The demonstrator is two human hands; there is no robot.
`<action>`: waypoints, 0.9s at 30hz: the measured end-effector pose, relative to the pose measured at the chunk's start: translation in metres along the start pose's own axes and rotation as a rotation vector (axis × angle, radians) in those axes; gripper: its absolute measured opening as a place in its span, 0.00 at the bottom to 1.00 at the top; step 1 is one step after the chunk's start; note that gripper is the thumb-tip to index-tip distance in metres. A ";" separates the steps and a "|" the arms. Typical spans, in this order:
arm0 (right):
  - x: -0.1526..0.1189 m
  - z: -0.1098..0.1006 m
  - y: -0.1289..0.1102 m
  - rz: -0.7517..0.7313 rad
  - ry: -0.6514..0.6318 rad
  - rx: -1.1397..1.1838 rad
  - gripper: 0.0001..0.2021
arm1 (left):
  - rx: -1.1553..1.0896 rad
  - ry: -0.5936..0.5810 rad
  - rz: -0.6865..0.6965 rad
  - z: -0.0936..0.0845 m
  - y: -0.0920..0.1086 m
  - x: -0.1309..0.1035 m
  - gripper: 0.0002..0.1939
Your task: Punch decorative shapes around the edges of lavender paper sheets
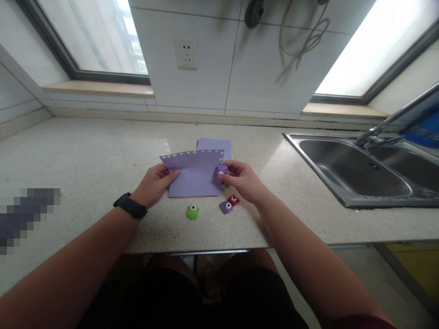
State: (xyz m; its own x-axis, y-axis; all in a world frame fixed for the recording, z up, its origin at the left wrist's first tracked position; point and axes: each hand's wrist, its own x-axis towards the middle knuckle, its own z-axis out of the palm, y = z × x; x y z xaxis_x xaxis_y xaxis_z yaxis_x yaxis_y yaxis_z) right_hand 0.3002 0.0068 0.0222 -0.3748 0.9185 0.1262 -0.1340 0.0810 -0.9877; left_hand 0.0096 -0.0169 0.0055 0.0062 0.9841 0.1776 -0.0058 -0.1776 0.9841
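A sheet of purple paper [195, 176] is held up at a tilt over the counter. Small punched holes run along its top edge, with a few more at the upper right corner. My left hand [156, 183] pinches the sheet's left side, thumb on the front. In my right hand [242, 178] is a purple craft punch [221, 171], gripped at the sheet's right edge. Nearer to me lie a green craft punch [193, 211], another purple punch [226, 207] and a red punch [234, 199]; the last two touch.
Behind the sheet lies a stack of purple paper [214, 143]. A steel double sink [346, 196] with a faucet [373, 132] is set into the counter [85, 160] on the right. The tiled wall holds a socket [187, 54] and a hanging cord [302, 50].
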 end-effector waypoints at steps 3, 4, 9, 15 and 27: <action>0.000 0.000 -0.001 0.000 0.000 0.016 0.21 | 0.005 -0.002 -0.003 0.001 0.003 -0.001 0.23; 0.000 0.000 -0.001 0.002 -0.002 0.021 0.21 | 0.010 0.000 -0.004 0.002 0.004 -0.001 0.24; 0.000 0.000 -0.003 0.013 0.000 0.044 0.21 | 0.015 0.000 0.002 0.003 0.006 -0.001 0.23; 0.000 -0.002 -0.001 0.013 -0.017 0.001 0.21 | 0.026 0.007 0.015 0.001 0.003 -0.001 0.24; -0.001 -0.002 0.000 0.007 -0.020 -0.017 0.21 | 0.045 0.015 0.013 0.001 0.004 -0.001 0.24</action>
State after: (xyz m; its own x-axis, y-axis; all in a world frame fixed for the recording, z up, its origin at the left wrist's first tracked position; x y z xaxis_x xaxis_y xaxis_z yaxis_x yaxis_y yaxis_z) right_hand 0.3027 0.0066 0.0222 -0.3943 0.9110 0.1207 -0.1155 0.0812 -0.9900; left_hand 0.0107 -0.0184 0.0090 -0.0086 0.9816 0.1910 0.0391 -0.1905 0.9809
